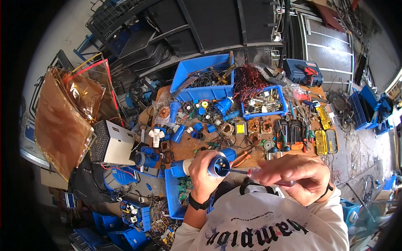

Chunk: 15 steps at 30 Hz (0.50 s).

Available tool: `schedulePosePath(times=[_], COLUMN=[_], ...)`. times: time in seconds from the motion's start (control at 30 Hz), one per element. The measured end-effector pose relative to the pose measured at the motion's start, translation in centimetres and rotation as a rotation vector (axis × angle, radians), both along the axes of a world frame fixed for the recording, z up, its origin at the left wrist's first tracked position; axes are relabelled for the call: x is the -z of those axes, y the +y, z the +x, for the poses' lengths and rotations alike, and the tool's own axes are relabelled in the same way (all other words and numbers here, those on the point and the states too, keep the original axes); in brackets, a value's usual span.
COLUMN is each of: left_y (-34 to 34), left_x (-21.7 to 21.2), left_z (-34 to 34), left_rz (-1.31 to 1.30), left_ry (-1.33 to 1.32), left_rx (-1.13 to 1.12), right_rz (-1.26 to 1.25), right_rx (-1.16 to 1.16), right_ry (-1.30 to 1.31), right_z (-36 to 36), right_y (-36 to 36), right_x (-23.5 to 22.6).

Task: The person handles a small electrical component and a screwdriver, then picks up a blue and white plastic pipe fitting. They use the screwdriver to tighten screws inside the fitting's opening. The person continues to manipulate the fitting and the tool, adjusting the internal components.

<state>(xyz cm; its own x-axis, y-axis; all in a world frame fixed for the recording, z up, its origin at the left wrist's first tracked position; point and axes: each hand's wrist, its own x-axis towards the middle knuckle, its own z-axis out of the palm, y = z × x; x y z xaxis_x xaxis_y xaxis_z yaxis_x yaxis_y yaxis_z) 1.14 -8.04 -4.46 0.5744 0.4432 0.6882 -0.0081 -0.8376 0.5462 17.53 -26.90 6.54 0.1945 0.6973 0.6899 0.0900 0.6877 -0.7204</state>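
Keeping the screwdriver (238, 170) in line with the blue connector (214, 168) should help it seat squarely: left hand (202, 170) wrapped around the connector, right hand (305, 175) curled about the screwdriver, near the workbench's (180, 149) near edge.

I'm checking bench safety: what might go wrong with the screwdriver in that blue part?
The screwdriver might slip and jab the left hand, whose fingers wrap the blue part close to its open end. Any small piece that drops could get lost among the loose parts crowding the table.
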Motion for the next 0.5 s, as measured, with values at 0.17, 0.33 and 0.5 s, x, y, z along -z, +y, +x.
schedulePosePath(times=[0.17, 0.33, 0.5], left_y=[-0.18, -0.04, -0.17], left_x=[-0.29, -0.3, -0.27], left_z=[-0.15, -0.11, -0.25], left_rz=[-0.034, 0.012, -0.035], left_ry=[-0.009, 0.026, 0.018], left_rx=[0.039, 0.038, 0.021], right_rz=[-0.014, -0.004, -0.008], right_rx=[0.195, 0.191, 0.067], right_ry=[-0.193, -0.192, 0.03], right_z=[-0.29, 0.35, -0.09], right_y=[0.01, -0.62, -0.16], right_x=[-0.91, -0.44, -0.11])
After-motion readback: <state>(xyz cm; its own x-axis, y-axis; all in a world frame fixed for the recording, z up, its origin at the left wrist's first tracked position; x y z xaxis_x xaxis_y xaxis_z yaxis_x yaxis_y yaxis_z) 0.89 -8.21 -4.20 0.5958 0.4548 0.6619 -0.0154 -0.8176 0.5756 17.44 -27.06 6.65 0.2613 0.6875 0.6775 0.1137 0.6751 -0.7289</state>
